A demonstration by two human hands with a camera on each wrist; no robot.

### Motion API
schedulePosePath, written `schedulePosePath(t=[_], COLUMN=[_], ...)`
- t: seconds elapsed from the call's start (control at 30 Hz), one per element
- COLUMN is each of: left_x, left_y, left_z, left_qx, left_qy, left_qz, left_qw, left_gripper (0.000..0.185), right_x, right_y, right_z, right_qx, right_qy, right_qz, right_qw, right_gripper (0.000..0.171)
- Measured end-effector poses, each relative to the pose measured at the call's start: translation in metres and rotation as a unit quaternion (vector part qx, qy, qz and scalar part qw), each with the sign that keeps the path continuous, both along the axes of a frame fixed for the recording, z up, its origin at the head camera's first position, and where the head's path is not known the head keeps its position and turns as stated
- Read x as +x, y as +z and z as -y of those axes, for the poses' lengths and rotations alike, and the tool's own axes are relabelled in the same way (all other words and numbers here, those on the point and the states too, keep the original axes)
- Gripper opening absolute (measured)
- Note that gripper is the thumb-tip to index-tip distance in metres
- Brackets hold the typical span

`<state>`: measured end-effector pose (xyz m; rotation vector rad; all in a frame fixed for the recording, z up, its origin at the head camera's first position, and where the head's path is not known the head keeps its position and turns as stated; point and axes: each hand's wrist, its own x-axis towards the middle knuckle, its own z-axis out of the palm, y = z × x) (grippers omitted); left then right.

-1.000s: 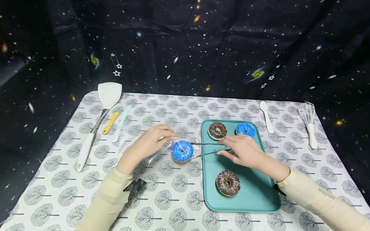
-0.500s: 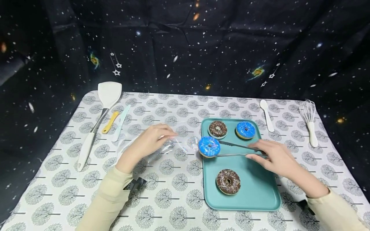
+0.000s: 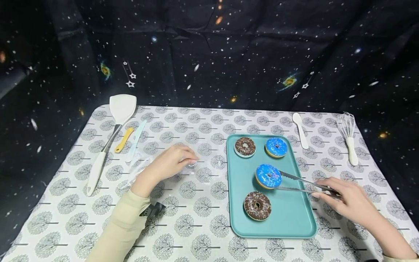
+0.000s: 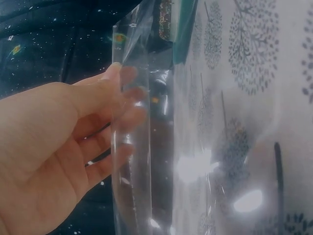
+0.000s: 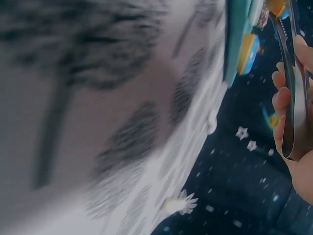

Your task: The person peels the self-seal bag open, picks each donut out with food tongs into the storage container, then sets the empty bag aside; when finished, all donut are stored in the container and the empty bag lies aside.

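My right hand (image 3: pixel 347 198) grips metal tongs (image 3: pixel 302 183), their tips around a blue frosted donut (image 3: pixel 268 175) over the middle of the teal tray (image 3: pixel 294 225). Whether that donut touches the tray cannot be told. Two chocolate donuts, one at the back left (image 3: pixel 245 147) and one nearer the front (image 3: pixel 257 206), lie on the tray, along with another blue donut (image 3: pixel 276 147) at the back right. Left of the tray, my left hand (image 3: pixel 171 160) pinches the edge of a clear plastic bag (image 4: pixel 132 161) between thumb and fingers; the left wrist view shows its transparent film.
At the left lie a white-headed spatula (image 3: pixel 112 140), a small yellow-handled tool (image 3: pixel 124 140) and a pale green knife (image 3: pixel 136 140). A white spoon (image 3: pixel 300 130) and a whisk (image 3: pixel 349 140) lie at the right. A dark star-patterned cloth (image 3: pixel 209 54) hangs behind the table.
My right hand has moved right with the tongs, carrying the blue donut from beside my left hand to over the tray. The left hand has stayed nearly still.
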<state>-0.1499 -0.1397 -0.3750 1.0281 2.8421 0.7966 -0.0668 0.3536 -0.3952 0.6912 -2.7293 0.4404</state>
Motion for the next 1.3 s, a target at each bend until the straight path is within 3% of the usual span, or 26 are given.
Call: schedulePosePath(t=[0.23, 0.53, 0.9, 1.17, 1.3], left_x=[0.000, 0.000, 0.000, 0.001, 0.002], left_y=[-0.003, -0.003, -0.007, -0.007, -0.007], left_z=[0.000, -0.001, -0.003, -0.004, -0.004], left_qx=[-0.011, -0.007, -0.002, -0.002, -0.007], left_qy=[0.001, -0.010, -0.020, -0.027, -0.022], left_qz=[0.008, 0.021, 0.023, 0.031, 0.044], left_qw=[0.9999, 0.9997, 0.9995, 0.9992, 0.9988], left_gripper=[0.017, 0.016, 0.016, 0.016, 0.017], right_x=[0.020, 0.040, 0.058, 0.061, 0.062], right_y=[-0.009, -0.016, -0.018, -0.020, -0.024], right_z=[-0.024, -0.042, -0.054, -0.052, -0.058], right_qx=[-0.006, -0.009, -0.005, -0.006, -0.016], right_qy=[-0.039, -0.078, -0.076, -0.080, -0.074], right_qz=[0.024, 0.016, 0.053, 0.060, 0.090], right_qw=[0.999, 0.997, 0.996, 0.995, 0.993], right_gripper=[0.032, 0.034, 0.034, 0.038, 0.042])
